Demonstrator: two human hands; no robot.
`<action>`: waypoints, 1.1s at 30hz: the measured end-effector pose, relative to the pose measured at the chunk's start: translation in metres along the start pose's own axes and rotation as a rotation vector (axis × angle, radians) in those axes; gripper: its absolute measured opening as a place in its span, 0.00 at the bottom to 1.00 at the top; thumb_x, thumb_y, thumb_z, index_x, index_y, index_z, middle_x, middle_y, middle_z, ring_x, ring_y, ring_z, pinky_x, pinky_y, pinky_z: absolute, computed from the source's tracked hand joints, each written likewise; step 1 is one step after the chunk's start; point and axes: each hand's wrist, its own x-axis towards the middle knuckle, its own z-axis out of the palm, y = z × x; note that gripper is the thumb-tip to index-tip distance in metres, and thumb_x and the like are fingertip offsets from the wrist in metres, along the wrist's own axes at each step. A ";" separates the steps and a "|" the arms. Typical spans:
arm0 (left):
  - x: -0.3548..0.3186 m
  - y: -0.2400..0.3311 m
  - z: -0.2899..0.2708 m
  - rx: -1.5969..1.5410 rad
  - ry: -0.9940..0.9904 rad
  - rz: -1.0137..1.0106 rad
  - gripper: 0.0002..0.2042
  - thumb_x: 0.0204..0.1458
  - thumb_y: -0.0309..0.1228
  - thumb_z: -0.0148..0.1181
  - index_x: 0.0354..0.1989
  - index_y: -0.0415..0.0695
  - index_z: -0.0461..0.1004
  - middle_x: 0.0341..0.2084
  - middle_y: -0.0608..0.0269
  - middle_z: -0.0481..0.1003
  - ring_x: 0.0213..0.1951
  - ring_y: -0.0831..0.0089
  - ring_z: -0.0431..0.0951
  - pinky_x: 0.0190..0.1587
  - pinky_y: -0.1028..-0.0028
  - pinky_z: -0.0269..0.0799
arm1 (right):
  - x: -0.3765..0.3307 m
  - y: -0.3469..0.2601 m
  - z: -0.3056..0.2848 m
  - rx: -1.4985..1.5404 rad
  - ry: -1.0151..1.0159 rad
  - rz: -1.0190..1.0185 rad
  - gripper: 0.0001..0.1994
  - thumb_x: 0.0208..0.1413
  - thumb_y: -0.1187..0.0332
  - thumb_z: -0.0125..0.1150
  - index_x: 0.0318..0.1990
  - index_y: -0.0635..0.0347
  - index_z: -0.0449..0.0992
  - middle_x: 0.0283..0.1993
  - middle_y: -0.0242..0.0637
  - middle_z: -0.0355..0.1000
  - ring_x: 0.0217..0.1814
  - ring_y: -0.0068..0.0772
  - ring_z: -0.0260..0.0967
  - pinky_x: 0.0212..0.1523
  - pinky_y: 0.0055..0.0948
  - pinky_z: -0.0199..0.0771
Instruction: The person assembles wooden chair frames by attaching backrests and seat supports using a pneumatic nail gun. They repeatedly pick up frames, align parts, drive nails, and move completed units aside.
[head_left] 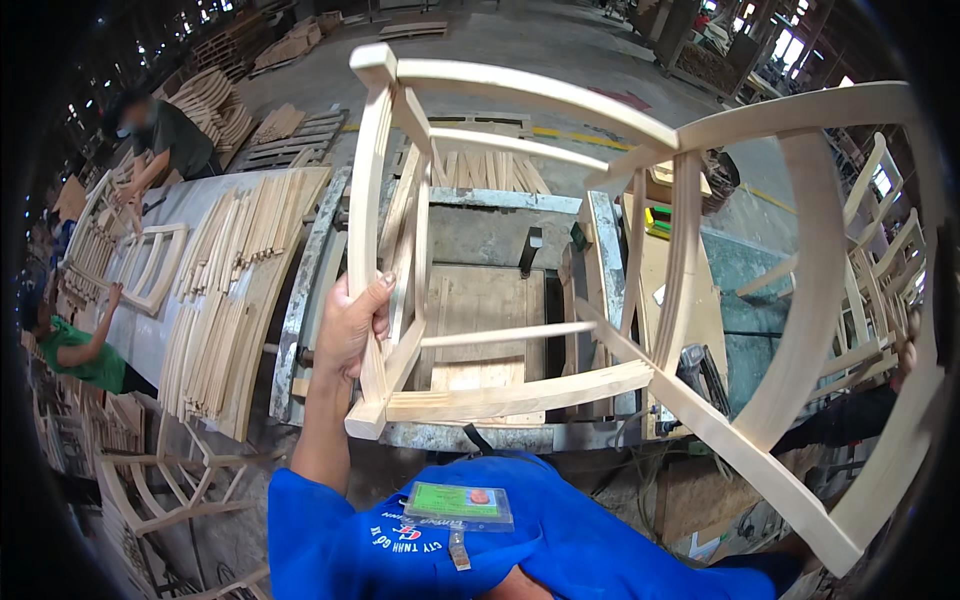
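Note:
A pale, unfinished wooden chair frame [520, 397] is held up and tilted in front of me, with its legs, seat rails, stretchers and curved back showing. My left hand [357, 322] is wrapped around one of its legs, close to a corner joint. The curved back pieces reach toward the right rim of the picture. There, a few fingertips of my right hand [908, 358] appear at the edge of the back; the rest of that hand is hidden behind the wood. Below the chair frame stands a metal-edged work fixture [460, 436] with a wooden board [478, 300] inside.
A table with stacked wooden slats [215, 340] stands to the left. Two co-workers, one in dark clothing [185, 130] and one in green [90, 355], work beyond it. A nail gun [700, 370] rests right of the fixture. More chair frames [870, 270] stand right and lower left.

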 end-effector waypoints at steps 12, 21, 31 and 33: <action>0.108 -0.086 -0.016 0.184 0.077 -0.275 0.07 0.63 0.31 0.61 0.38 0.41 0.72 0.21 0.70 0.70 0.18 0.83 0.69 0.18 0.80 0.67 | 0.194 0.018 -0.008 -0.033 0.033 0.035 0.32 0.58 0.59 0.60 0.63 0.75 0.62 0.48 0.55 0.75 0.40 0.40 0.81 0.35 0.32 0.88; 0.217 -0.199 -0.053 1.264 0.094 -0.251 0.20 0.56 0.35 0.63 0.47 0.28 0.74 0.37 0.30 0.80 0.42 0.37 0.82 0.50 0.51 0.77 | 0.359 0.131 -0.007 -0.122 0.132 0.111 0.36 0.53 0.58 0.61 0.63 0.78 0.64 0.46 0.55 0.75 0.36 0.37 0.80 0.32 0.28 0.87; 0.221 -0.243 -0.046 1.576 -0.017 -0.168 0.13 0.58 0.31 0.61 0.39 0.29 0.73 0.25 0.33 0.79 0.33 0.37 0.83 0.39 0.49 0.80 | 0.415 0.212 -0.037 -0.037 0.087 0.135 0.33 0.59 0.58 0.59 0.64 0.80 0.62 0.49 0.60 0.74 0.38 0.40 0.80 0.35 0.31 0.87; 0.223 -0.234 -0.030 1.579 0.013 -0.107 0.10 0.60 0.29 0.58 0.39 0.31 0.74 0.23 0.35 0.79 0.32 0.40 0.83 0.37 0.50 0.80 | 0.407 0.230 -0.037 -0.036 0.096 0.200 0.33 0.61 0.58 0.58 0.64 0.80 0.62 0.50 0.60 0.74 0.38 0.40 0.80 0.34 0.32 0.88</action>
